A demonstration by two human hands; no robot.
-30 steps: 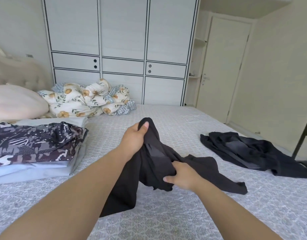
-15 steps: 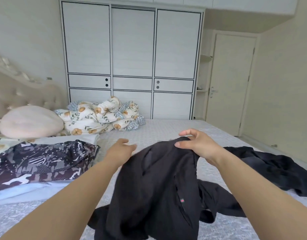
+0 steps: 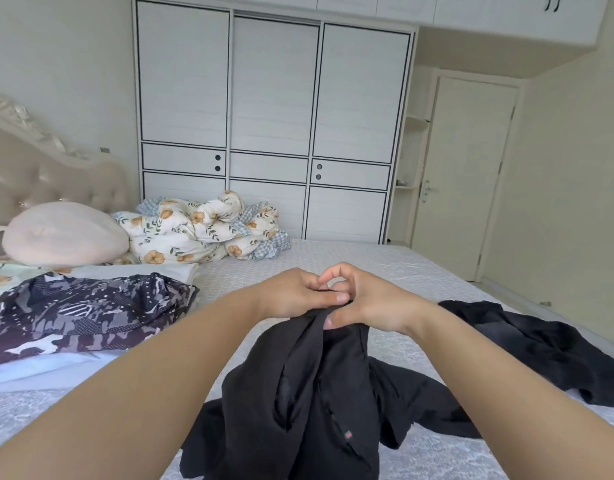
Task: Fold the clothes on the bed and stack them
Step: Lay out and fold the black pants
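Head view, current state: I have both hands together above the middle of the bed [image 3: 419, 268]. My left hand [image 3: 291, 294] and right hand [image 3: 364, 303] touch each other, fingers curled, and both pinch the top edge of the black garment [image 3: 319, 403]. The garment hangs from that grip toward the near edge of the frame, and its lower part lies bunched on the bed cover between my forearms.

Labels: one small red and green tag [image 3: 348, 434] sits on the near part of the garment. It is too small to read.

Surroundings: a second black garment [image 3: 541, 344] lies crumpled on the right side of the bed, apart from my hands. A folded stack [image 3: 73, 327] with a dark patterned piece on top sits on the left. Farther away are a pink pillow [image 3: 63, 233] and a floral duvet [image 3: 201, 230], with the white wardrobe [image 3: 274, 126] behind them. My forearms cover the near part of the bed.
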